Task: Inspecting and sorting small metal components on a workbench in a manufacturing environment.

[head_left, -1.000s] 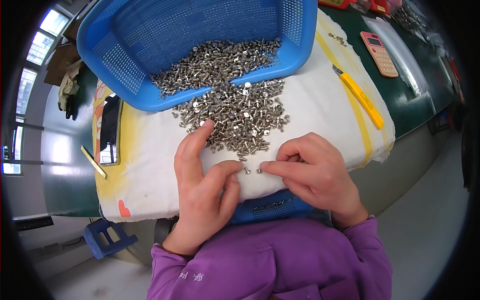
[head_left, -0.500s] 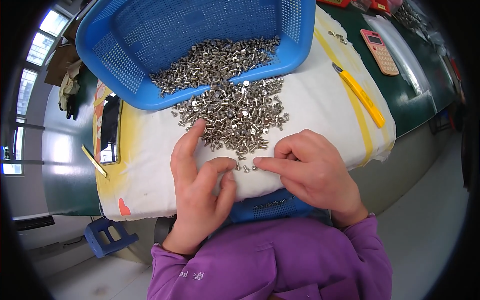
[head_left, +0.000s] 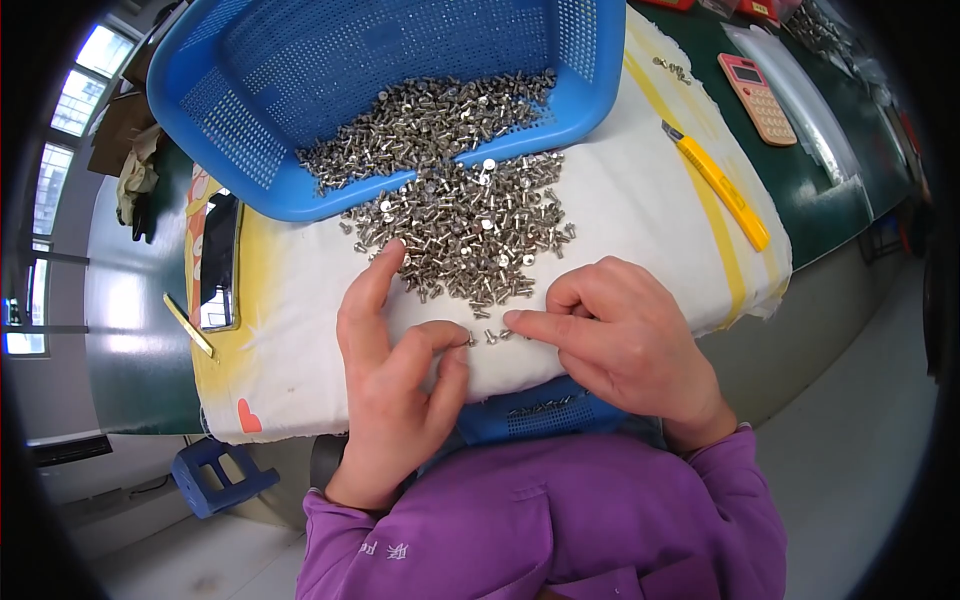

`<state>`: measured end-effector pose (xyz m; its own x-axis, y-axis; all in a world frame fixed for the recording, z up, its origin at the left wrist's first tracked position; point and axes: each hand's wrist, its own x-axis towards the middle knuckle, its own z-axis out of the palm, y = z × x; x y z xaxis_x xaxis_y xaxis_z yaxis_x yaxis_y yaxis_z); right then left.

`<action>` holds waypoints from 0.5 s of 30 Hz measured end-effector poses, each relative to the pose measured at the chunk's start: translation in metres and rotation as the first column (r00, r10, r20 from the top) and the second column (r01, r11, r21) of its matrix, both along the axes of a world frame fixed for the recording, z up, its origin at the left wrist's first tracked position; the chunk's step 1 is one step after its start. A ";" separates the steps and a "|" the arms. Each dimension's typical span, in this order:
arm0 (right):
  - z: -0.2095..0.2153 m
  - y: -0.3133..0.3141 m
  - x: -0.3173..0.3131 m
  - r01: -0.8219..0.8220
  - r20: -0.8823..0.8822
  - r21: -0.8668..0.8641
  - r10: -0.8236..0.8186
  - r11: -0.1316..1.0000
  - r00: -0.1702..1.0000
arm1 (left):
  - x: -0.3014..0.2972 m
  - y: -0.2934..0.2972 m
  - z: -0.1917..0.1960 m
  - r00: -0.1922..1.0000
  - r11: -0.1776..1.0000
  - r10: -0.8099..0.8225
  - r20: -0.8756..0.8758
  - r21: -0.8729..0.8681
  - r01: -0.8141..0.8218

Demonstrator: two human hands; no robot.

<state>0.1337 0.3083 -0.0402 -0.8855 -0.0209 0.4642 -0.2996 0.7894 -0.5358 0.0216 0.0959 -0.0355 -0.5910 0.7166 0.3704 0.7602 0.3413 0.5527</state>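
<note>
A heap of small silver screws (head_left: 470,235) spills from a tipped blue plastic basket (head_left: 290,203) onto a white cloth. Below the heap, a few loose screws (head_left: 490,337) lie between my two hands. My left hand (head_left: 395,375) has one finger stretched to the heap's left edge; its bent index finger and thumb are apart, their tips beside one loose screw. With its index finger extended, my right hand (head_left: 630,345) touches the cloth at the loose screws, its other fingers curled. Neither hand visibly grips anything.
A yellow utility knife (head_left: 722,190) and several stray screws (head_left: 672,70) lie on the right of the cloth (head_left: 620,210). Beyond is a pink calculator (head_left: 757,98). A phone (head_left: 220,260) lies left. Below the cloth's front edge sits another blue basket (head_left: 550,420) containing screws.
The loose screws between my hands have shifted slightly, with one now closer to its neighbour by my right fingertip. Both hands hold nearly the same pose.
</note>
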 end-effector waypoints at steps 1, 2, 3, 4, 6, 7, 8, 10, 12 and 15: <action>0.000 0.000 0.000 0.001 0.000 0.000 -0.001 1.000 1.000 | 0.000 0.000 0.000 1.000 1.000 -0.002 0.000 -0.001 0.002; 0.000 0.000 0.000 0.003 0.000 0.003 -0.003 1.000 1.000 | 0.000 0.000 0.000 1.000 1.000 -0.003 0.000 -0.001 0.003; 0.000 0.000 0.000 0.005 -0.001 0.006 -0.005 1.000 1.000 | 0.000 0.000 0.000 1.000 1.000 -0.003 0.000 -0.001 0.003; 0.001 0.000 0.000 0.005 -0.001 0.007 -0.005 1.000 1.000 | 0.000 0.000 0.000 1.000 1.000 -0.003 0.004 0.000 0.003; 0.001 0.000 0.001 0.015 0.006 0.014 -0.015 1.000 1.000 | -0.001 0.000 0.000 1.000 1.000 -0.004 0.008 0.003 0.004; 0.001 0.000 0.001 0.016 0.007 0.015 -0.016 1.000 1.000 | -0.001 0.000 0.000 1.000 1.000 -0.005 0.006 -0.001 0.005; 0.001 0.000 0.001 0.023 0.001 0.007 -0.023 1.000 1.000 | -0.001 0.000 0.000 1.000 1.000 -0.006 0.003 -0.004 0.006; -0.002 0.000 0.001 0.031 -0.004 0.001 -0.031 1.000 1.000 | 0.000 0.000 0.000 1.000 1.000 0.002 0.008 -0.002 -0.002; -0.006 0.000 0.000 0.058 -0.081 -0.058 -0.063 0.997 0.995 | 0.000 0.001 0.000 1.000 1.000 0.007 0.015 0.002 -0.007; -0.005 0.003 0.003 0.031 -0.060 -0.039 -0.033 0.999 0.998 | -0.001 0.001 0.001 1.000 1.000 -0.007 0.016 0.007 0.006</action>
<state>0.1364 0.3110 -0.0451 -0.8558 0.0253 0.5167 -0.3074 0.7784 -0.5473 0.0208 0.0967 -0.0345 -0.5923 0.7179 0.3658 0.7535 0.3326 0.5672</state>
